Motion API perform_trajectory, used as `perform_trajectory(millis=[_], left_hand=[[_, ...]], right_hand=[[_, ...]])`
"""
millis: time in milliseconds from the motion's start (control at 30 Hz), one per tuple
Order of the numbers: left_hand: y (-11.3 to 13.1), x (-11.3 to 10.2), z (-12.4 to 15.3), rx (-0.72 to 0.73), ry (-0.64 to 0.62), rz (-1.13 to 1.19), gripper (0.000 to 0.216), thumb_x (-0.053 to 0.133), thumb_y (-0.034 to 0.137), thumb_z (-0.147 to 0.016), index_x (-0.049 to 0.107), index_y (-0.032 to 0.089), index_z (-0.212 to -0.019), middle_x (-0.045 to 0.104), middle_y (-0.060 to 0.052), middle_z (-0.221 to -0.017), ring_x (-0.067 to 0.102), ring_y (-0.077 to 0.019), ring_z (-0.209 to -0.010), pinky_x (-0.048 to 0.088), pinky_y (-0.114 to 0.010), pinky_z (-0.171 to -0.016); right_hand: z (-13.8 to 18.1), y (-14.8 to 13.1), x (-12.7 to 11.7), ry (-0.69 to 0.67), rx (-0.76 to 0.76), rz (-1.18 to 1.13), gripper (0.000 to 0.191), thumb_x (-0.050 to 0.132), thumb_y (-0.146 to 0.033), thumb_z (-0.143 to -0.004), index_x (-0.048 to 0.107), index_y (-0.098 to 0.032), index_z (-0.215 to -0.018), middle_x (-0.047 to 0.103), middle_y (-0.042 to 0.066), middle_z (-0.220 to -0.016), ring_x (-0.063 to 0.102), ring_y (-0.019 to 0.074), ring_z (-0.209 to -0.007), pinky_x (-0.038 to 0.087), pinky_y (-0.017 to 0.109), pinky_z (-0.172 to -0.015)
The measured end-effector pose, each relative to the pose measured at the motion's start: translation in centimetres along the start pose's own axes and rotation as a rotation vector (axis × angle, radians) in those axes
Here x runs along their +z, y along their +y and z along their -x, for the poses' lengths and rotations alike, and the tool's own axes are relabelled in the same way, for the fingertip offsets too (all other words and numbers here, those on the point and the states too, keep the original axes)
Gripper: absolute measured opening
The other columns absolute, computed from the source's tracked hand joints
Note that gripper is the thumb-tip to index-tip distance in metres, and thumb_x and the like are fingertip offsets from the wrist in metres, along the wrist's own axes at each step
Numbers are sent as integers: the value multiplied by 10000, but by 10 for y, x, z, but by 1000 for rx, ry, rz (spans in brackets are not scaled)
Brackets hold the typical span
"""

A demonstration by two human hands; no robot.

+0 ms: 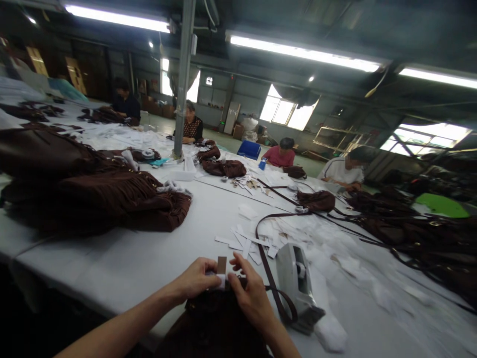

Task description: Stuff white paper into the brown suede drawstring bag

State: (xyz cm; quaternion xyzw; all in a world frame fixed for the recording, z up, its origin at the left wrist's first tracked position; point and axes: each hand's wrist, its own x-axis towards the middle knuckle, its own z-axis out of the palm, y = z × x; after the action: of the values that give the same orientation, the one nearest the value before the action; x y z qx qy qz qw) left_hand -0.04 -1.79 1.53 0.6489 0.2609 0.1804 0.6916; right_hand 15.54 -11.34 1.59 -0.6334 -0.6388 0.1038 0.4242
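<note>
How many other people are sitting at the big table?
4: one person in dark clothes far left, one by the pole, one in a red top, one in white at right. More may be hidden.

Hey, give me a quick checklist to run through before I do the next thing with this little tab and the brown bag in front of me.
1. Small brown tab pinched between both hands: ok, left hand and right hand meet at it.
2. Tab upright above the dark brown fringed bag: ok.
3. White wrapping at the tab's base seated: cannot tell, fingers cover it.
4. Grey tape dispenser close by: ok, just right of the right hand.
5. Brown strap away from the hands: not ok, it runs beside the right hand.
6. White paper strips nearby: ok.
</note>
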Motion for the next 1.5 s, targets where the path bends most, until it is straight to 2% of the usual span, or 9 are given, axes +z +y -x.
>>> perform_trajectory(millis=[133,233,467,767,1033,1100,1200,1333,1500], left_hand=[[0,2,-2,40,-20,-88,129,554,185,-633,634,121,-712,499,39,-603,400,-102,-555,288,-224,-518],[-2,-1,-4,67,-18,-142,98,546,151,-623,624,129,-678,489,52,-580,409,-99,-562,293,-214,-523],[-4,-3,-6,5,-47,-105,138,574,236,-700,618,154,-802,538,51,-554,469,-94,-402,272,-190,-388],[0,-10,-8,-164,-113,266,237,647,272,-613,641,117,-792,591,0,-520,492,-90,-393,327,-179,-390],[-7,-8,-12,-215,-9,420,341,778,336,-560,650,91,-758,599,-13,-521,433,-54,-344,287,-161,-346],[-9,-11,-13,-186,42,438,341,775,349,-572,636,97,-754,597,-4,-525,410,-39,-335,274,-153,-339],[-12,-14,-14,-130,114,451,332,752,369,-604,611,107,-750,594,10,-528,370,-21,-318,228,-144,-325],[-14,-9,-13,-92,129,443,336,749,372,-617,594,114,-766,602,10,-519,388,-32,-303,201,-150,-320],[-15,-5,-9,-76,113,444,341,747,376,-631,583,119,-783,612,5,-531,393,-36,-293,177,-150,-314]], right_hand=[[-14,-14,-4,-91,42,-69,214,578,-178,-802,662,-202,-997,700,21,-855,633,155,-748,513,271,-671],[-15,-18,-2,-81,24,-32,152,559,-156,-805,700,-210,-784,715,15,-774,650,164,-732,507,277,-681],[1,-5,6,6,-79,101,244,512,-92,-801,709,-233,-833,733,30,-789,656,185,-734,482,309,-685],[15,-2,2,4,-357,412,204,494,-164,-912,675,-244,-962,725,40,-1038,663,178,-729,418,320,-607],[19,9,3,7,-472,317,329,477,-94,-896,606,-257,-1151,683,70,-1141,671,192,-835,500,348,-680],[24,10,5,93,-404,230,335,503,-109,-885,589,-250,-1177,678,79,-1148,663,200,-901,515,347,-738],[30,4,10,218,-55,30,183,563,-249,-877,642,-225,-1041,715,64,-986,661,206,-874,521,319,-753],[26,-15,23,138,362,-179,243,619,-439,-819,646,-197,-815,649,6,-669,590,165,-609,463,265,-572],[14,-17,39,166,511,-472,324,702,-456,-726,536,-179,-701,522,-35,-581,463,117,-544,385,229,-501]])
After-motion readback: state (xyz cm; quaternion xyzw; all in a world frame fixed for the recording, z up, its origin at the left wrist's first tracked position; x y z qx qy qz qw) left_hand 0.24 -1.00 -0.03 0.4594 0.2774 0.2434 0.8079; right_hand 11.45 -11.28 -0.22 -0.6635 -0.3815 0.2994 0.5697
